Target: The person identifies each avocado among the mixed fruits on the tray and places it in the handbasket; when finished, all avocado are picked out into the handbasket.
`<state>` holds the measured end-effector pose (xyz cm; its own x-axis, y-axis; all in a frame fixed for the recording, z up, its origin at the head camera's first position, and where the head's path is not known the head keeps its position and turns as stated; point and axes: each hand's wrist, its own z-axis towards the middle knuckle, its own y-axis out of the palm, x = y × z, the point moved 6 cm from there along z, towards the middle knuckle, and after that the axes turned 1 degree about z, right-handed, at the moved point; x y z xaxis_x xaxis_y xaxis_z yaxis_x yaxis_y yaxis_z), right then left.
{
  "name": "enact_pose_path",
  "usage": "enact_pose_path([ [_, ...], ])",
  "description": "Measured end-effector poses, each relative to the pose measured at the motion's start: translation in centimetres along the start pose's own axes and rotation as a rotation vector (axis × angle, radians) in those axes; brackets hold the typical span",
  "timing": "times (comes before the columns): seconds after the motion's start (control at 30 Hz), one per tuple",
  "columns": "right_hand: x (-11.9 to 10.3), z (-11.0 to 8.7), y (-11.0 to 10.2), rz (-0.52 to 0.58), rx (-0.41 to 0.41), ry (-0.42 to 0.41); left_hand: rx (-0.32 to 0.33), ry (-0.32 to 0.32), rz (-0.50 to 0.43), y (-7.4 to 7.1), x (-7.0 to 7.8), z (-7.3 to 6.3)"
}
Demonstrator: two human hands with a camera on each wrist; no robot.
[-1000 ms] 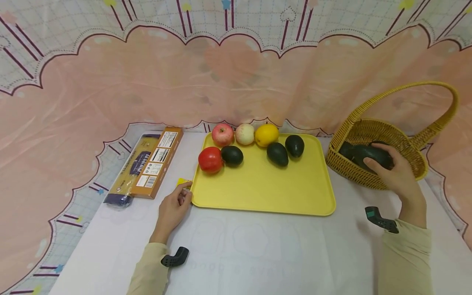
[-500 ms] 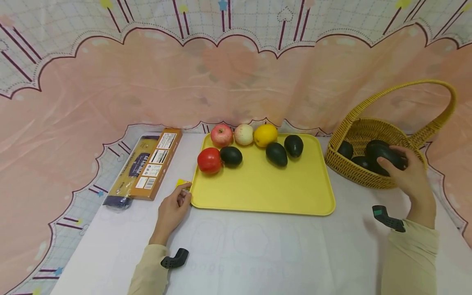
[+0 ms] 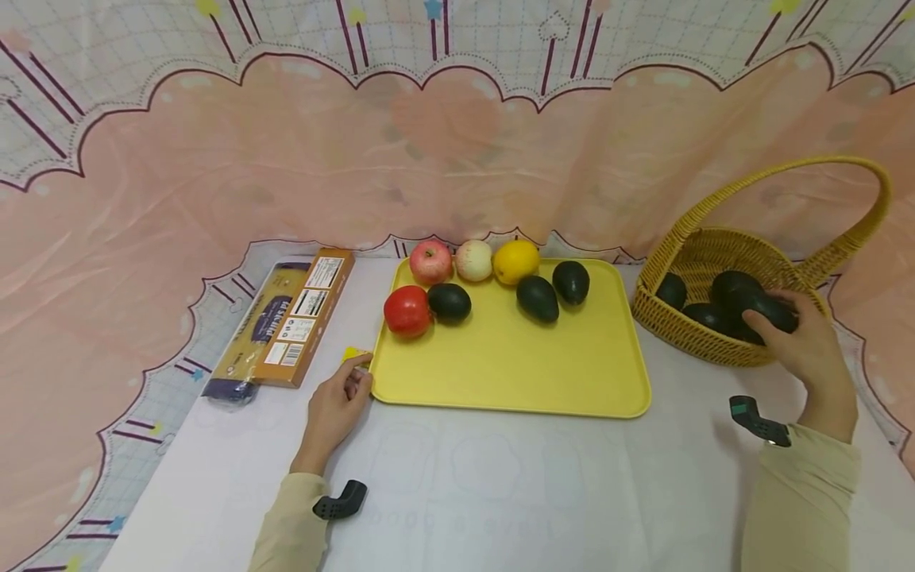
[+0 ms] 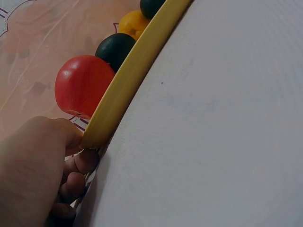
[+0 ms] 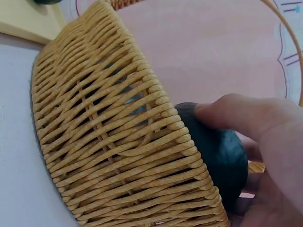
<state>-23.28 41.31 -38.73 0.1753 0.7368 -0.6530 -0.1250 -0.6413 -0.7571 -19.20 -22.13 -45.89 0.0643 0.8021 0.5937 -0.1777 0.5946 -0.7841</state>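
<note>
Head: right hand (image 3: 804,338) curled round dark avocado (image 3: 775,311) in wicker basket (image 3: 686,338), right; left hand (image 3: 336,407) bent-fingered at yellow tray (image 3: 500,373)'s left edge, whether gripping cannot be told; yellow packet (image 3: 355,354) half hidden | Left wrist: tray rim covers red fruit (image 4: 81,85)'s base | Right wrist: basket wall hides part of avocado

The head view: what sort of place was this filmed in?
Probably a staged tabletop set indoors, though the wider room is out of view. Signs: patterned cloth as a backdrop, a white tabletop, and a yellow tray beside a wicker basket.
</note>
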Motion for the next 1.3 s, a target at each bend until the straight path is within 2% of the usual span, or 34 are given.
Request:
enact_pose_path([
  [0.53, 0.2, 0.7, 0.0, -0.119, -0.061, -0.054, 0.002, 0.002, 0.008, 0.2, 0.1, -0.1],
  [0.9, 0.3, 3.3, 0.4, -0.312, -0.276, -0.125, -0.009, -0.015, 0.002, 0.2, -0.2, 0.1],
  [1.07, 0.9, 4.0, 1.1, -0.328, -0.336, -0.115, -0.027, -0.017, -0.003, 0.3, -0.2, 0.1],
  [1.3, 1.0, 4.5, 1.4, -0.298, -0.333, -0.12, -0.005, -0.007, 0.005, 0.1, -0.1, 0.1],
])
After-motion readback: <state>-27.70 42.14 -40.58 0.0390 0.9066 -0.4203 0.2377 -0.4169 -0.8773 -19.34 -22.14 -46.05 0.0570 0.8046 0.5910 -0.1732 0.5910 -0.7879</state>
